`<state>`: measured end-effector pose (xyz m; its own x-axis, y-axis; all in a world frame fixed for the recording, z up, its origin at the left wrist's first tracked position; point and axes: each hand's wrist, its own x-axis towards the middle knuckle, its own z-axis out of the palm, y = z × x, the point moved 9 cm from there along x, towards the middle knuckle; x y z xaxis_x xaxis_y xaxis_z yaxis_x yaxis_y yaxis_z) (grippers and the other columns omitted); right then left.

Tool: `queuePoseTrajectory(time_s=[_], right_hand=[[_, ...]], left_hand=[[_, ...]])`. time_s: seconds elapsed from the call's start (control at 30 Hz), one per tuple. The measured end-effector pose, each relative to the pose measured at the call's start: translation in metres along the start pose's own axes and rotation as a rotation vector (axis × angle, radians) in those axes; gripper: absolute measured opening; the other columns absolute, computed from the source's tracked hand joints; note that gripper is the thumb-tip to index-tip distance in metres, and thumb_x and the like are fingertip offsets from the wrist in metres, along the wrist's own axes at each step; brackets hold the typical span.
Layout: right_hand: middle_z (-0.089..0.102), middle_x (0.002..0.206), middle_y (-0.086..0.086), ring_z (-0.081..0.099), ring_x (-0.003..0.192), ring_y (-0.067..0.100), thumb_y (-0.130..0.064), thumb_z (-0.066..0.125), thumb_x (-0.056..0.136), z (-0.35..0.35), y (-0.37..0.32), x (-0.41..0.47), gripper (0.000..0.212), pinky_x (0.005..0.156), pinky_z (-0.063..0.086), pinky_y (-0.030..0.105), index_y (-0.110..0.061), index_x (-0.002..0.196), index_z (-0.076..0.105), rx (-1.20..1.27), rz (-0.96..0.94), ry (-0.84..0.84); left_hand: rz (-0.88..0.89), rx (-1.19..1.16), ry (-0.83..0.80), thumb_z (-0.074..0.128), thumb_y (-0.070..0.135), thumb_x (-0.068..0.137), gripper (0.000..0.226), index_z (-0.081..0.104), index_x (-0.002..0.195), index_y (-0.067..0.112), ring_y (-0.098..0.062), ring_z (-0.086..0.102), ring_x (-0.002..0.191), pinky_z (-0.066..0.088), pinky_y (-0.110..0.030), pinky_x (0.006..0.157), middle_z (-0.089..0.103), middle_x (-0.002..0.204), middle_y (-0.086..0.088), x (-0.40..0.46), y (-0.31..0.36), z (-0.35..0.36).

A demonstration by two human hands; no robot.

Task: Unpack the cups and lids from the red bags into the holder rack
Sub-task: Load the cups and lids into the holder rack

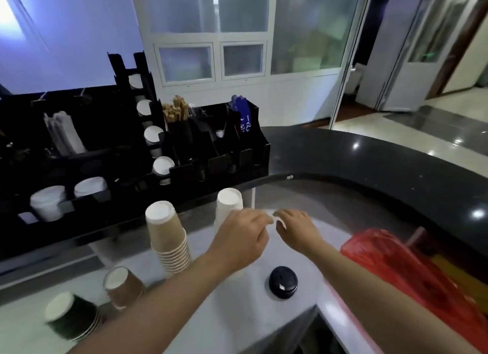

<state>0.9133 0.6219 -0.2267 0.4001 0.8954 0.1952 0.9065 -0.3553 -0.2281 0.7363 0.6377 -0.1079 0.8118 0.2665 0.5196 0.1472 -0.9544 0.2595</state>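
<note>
A stack of upside-down white cups [229,202] stands on the pale counter, partly hidden behind my left hand [244,233]. My right hand [295,225] is close beside it. The fingertips of both hands meet and pinch a thin, pale piece of wrapper [275,218], which is blurred. A red bag [390,261] lies crumpled at the right by my right forearm. The black holder rack [200,166] stands on the dark upper counter, with white cups [163,166] in its vertical column.
A tall stack of brown cups [167,235], a short brown stack [122,286] and a dark green stack [70,318] stand at the left. One black lid [283,282] lies near the counter's front edge. White lids [48,202] fill rack slots at far left.
</note>
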Motion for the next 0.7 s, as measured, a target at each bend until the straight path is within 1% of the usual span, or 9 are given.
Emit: queuePoseTrajectory(time_s=[0.07, 0.27, 0.37, 0.43, 0.53, 0.6, 0.7], right_hand=[[0.05, 0.148, -0.005, 0.045, 0.135, 0.019, -0.035, 0.045, 0.102, 0.032, 0.007, -0.023, 0.041, 0.113, 0.032, 0.036, -0.027, 0.142, 0.051, 0.007, 0.02, -0.103], [0.035, 0.156, -0.001, 0.043, 0.135, 0.025, -0.046, 0.053, 0.097, 0.124, 0.032, -0.079, 0.055, 0.109, 0.037, 0.037, -0.029, 0.148, 0.04, 0.067, 0.114, -0.397], [0.017, 0.164, 0.006, 0.031, 0.144, 0.031, -0.052, 0.059, 0.091, 0.162, 0.046, -0.102, 0.069, 0.112, 0.036, 0.041, -0.032, 0.151, 0.031, 0.078, 0.141, -0.528], [0.007, 0.166, 0.006, 0.024, 0.147, 0.033, -0.053, 0.062, 0.089, 0.182, 0.053, -0.11, 0.077, 0.113, 0.037, 0.044, -0.034, 0.154, 0.025, 0.071, 0.14, -0.582], [0.001, 0.166, 0.004, 0.026, 0.144, 0.035, -0.049, 0.065, 0.087, 0.201, 0.058, -0.117, 0.082, 0.112, 0.037, 0.045, -0.038, 0.154, 0.019, 0.086, 0.156, -0.595], [0.004, 0.164, 0.005, 0.029, 0.142, 0.035, -0.049, 0.064, 0.089, 0.206, 0.059, -0.119, 0.079, 0.113, 0.035, 0.047, -0.038, 0.153, 0.019, 0.071, 0.157, -0.531], [0.013, 0.16, 0.006, 0.032, 0.137, 0.034, -0.047, 0.063, 0.091, 0.206, 0.057, -0.118, 0.072, 0.113, 0.034, 0.047, -0.038, 0.15, 0.024, 0.083, 0.147, -0.454]], left_hand=[[0.008, -0.017, -0.027, 0.06, 0.016, 0.089, 0.025, 0.072, 0.11, 0.019, -0.014, 0.064, 0.103, 0.051, -0.032, 0.093, 0.071, 0.112, 0.006, -0.028, 0.006, 0.022], [-0.086, -0.003, -0.195, 0.061, 0.019, 0.089, 0.023, 0.071, 0.109, 0.02, -0.016, 0.065, 0.099, 0.056, -0.034, 0.086, 0.07, 0.111, 0.005, -0.089, -0.005, 0.091], [-0.213, 0.006, -0.286, 0.054, 0.022, 0.093, 0.027, 0.069, 0.116, 0.023, -0.015, 0.061, 0.105, 0.052, -0.034, 0.093, 0.067, 0.117, 0.008, -0.112, -0.02, 0.12], [-0.258, 0.009, -0.322, 0.053, 0.022, 0.093, 0.028, 0.069, 0.117, 0.022, -0.015, 0.061, 0.104, 0.051, -0.034, 0.092, 0.067, 0.118, 0.007, -0.123, -0.025, 0.135], [-0.326, 0.003, -0.352, 0.057, 0.019, 0.091, 0.028, 0.07, 0.117, 0.019, -0.018, 0.064, 0.101, 0.052, -0.034, 0.089, 0.068, 0.118, 0.004, -0.137, -0.03, 0.151], [-0.374, 0.004, -0.366, 0.056, 0.019, 0.092, 0.03, 0.069, 0.119, 0.019, -0.017, 0.063, 0.103, 0.051, -0.033, 0.09, 0.068, 0.119, 0.005, -0.146, -0.032, 0.159], [-0.406, 0.008, -0.396, 0.052, 0.02, 0.095, 0.032, 0.067, 0.122, 0.018, -0.018, 0.061, 0.107, 0.048, -0.034, 0.093, 0.065, 0.124, 0.004, -0.154, -0.029, 0.168]])
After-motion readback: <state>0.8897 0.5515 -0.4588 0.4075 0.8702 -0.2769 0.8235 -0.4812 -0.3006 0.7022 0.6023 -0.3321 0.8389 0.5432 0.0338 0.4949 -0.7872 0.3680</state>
